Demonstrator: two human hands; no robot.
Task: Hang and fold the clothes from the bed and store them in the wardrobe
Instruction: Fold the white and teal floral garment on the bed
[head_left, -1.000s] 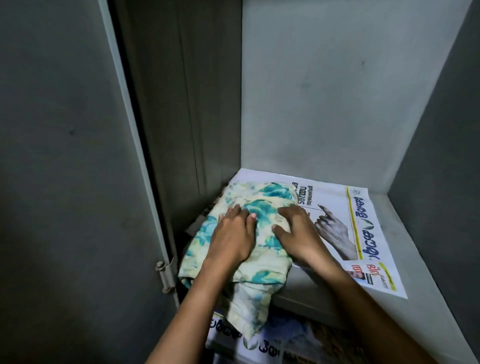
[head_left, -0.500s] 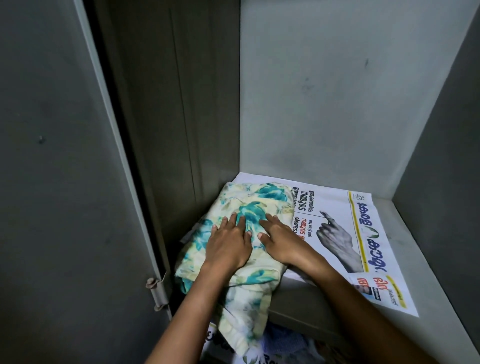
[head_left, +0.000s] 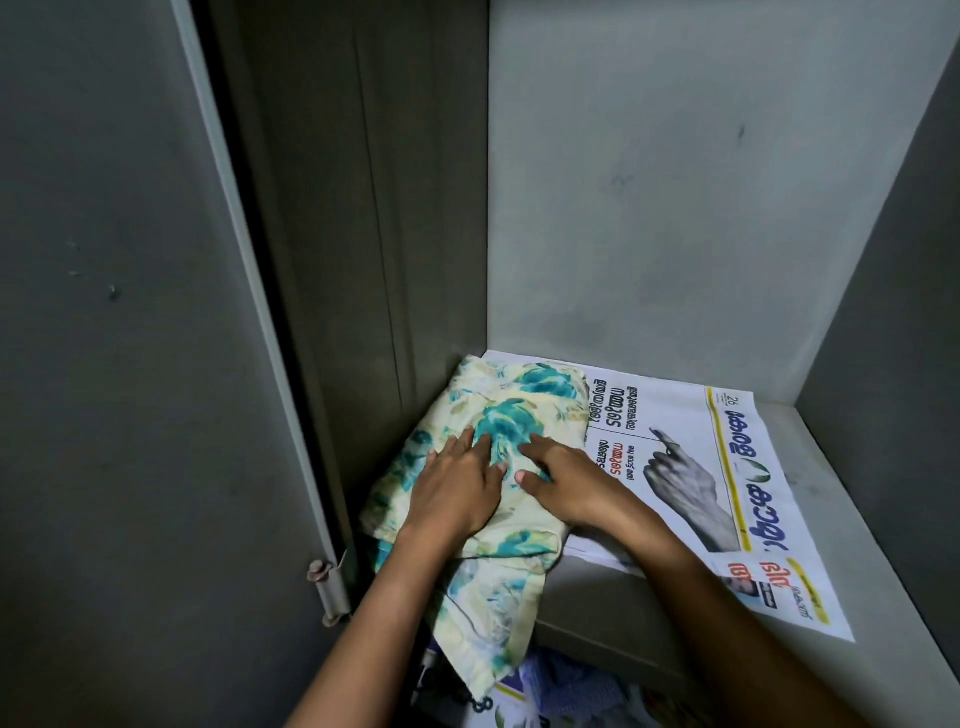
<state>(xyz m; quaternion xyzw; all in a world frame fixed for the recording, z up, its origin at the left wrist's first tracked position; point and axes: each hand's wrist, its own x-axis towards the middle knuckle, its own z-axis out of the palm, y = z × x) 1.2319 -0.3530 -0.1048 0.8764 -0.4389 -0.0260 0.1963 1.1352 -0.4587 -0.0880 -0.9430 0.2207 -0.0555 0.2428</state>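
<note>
Now, inside the wardrobe (head_left: 675, 208), on the shelf (head_left: 841, 493) lined with newspaper (head_left: 691, 415), the folded floral garment (head_left: 519, 400) is sitting deeper in the far-left corner than a second ago. The left hand (head_left: 457, 493) and the right hand (head_left: 571, 483) are pressing flat on it, fingers spread. Its loose end (head_left: 483, 623) is dangling over the near edge and probably needs tucking in.

The newspaper (head_left: 691, 415) just right of the right hand (head_left: 571, 486) bore black and red headlines and a large dark-blue title in what looked like Malayalam script, lying sideways. A small "26" stood at its far corner, beyond that hand.
</note>
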